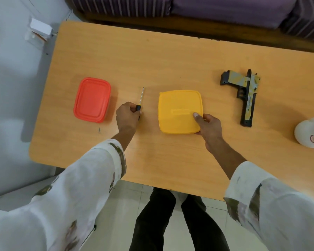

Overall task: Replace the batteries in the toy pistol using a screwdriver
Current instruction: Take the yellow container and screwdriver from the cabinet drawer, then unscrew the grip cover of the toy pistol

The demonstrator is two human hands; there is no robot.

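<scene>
My left fingers [133, 108] wrapped the slim black-handled screwdriver [138, 107] while my right fingers [198, 117] pinched the square yellow plastic box [178, 107] by its corner, probably to open it for batteries.

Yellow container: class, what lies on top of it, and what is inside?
The right hand grips its closed yellow lid, thumb pressing on top. The contents cannot be seen; the lid covers them.

Domestic living room, as I find it. A purple upholstered sofa with pale stripes [225, 9] runs along the far edge of my light wood-laminate tabletop [170, 57]. Pale glossy floor tiles [120, 214] lie beneath it. A plain white wall [11, 87] stands at left. A red rectangular plastic food box [92, 99] and a yellow square plastic food box [178, 109] sit on the tabletop.
</scene>
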